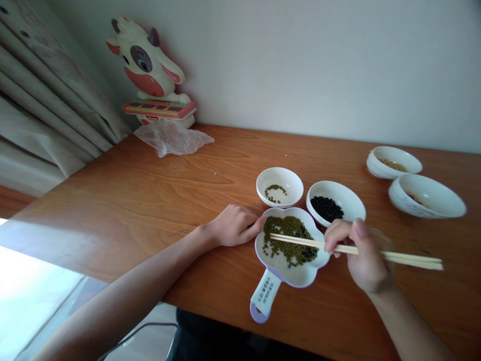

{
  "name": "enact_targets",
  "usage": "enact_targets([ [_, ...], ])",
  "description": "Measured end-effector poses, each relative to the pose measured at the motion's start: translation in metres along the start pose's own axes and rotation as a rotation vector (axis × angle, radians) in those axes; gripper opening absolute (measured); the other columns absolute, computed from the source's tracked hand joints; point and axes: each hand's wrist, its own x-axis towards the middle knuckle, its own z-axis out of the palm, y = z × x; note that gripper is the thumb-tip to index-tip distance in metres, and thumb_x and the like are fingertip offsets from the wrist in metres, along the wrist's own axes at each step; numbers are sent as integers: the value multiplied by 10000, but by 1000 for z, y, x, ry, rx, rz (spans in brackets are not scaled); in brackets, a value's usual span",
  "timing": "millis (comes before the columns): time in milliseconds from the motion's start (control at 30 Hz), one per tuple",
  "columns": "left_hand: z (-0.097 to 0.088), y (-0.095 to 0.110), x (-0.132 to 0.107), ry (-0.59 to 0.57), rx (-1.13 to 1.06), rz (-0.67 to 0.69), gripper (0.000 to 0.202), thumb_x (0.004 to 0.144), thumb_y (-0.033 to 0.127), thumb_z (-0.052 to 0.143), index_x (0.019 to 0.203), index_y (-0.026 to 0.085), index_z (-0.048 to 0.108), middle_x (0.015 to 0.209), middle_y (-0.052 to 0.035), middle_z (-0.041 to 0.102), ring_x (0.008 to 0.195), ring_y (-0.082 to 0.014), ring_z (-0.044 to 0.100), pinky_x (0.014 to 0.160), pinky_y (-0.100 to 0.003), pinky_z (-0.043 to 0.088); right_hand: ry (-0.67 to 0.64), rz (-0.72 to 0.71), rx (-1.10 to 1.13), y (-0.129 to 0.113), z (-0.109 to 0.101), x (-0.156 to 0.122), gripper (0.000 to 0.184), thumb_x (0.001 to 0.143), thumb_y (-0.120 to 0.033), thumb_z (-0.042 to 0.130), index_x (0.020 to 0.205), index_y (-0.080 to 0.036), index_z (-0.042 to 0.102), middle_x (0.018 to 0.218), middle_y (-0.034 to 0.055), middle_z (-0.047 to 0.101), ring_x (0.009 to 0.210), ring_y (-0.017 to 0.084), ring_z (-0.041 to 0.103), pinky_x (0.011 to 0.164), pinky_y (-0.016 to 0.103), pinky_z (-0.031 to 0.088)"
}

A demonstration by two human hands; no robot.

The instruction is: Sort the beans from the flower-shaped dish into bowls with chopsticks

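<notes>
My right hand [366, 255] grips a pair of pale chopsticks [406, 258]. Their tips reach left over green mung beans [289, 245] mixed with a few dark beans. These beans lie in a white flower-shaped dish [308, 276] with a lilac edge and a labelled handle pointing toward me. At the dish's left rim is my left hand [238, 225], fingers curled, thumb and forefinger holding the edge. Just behind the dish stands a white bowl [263, 188] with some mung beans. Right of it, a second white bowl [351, 200] contains black beans [326, 208].
Farther right are a bowl [376, 165] with yellowish bits and another bowl [443, 200] with a few reddish ones. A cow-shaped toy keyboard [161, 105] leans by the wall, a clear plastic bag [173, 140] before it. The wooden table's [210, 281] front edge runs below my hands.
</notes>
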Motion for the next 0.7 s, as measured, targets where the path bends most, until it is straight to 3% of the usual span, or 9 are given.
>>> enact_targets([
  [200, 0, 0, 0, 6, 0, 5, 574, 1117, 435, 253, 639, 168, 425, 628, -26, 583, 545, -107, 450, 596, -294, 283, -2, 85, 31, -7, -1, 6, 802, 1033, -671, 177, 625, -218, 698, 577, 52, 576, 581, 174, 526, 549, 339, 383],
  [333, 0, 0, 0, 5, -2, 3, 573, 1115, 434, 255, 637, 170, 427, 633, -32, 593, 549, -109, 463, 598, -293, 288, -26, 115, 18, -4, 0, 7, 842, 995, -744, 149, 612, -218, 682, 587, 54, 589, 561, 172, 519, 517, 334, 370],
  [500, -1, 1, 0, 4, 0, -7, 577, 1114, 439, 254, 633, 169, 425, 629, -31, 590, 545, -108, 459, 597, -290, 290, -30, 145, -56, 5, -1, 1, 766, 1051, -632, 187, 633, -221, 680, 622, 44, 599, 581, 163, 516, 548, 336, 373],
  [700, -2, 1, 0, -6, 1, -6, 575, 1115, 441, 244, 640, 170, 424, 637, -32, 590, 553, -109, 461, 602, -292, 297, -10, 79, -87, 8, 0, -1, 685, 1087, -503, 247, 635, -216, 674, 607, 37, 603, 557, 152, 525, 545, 343, 370],
])
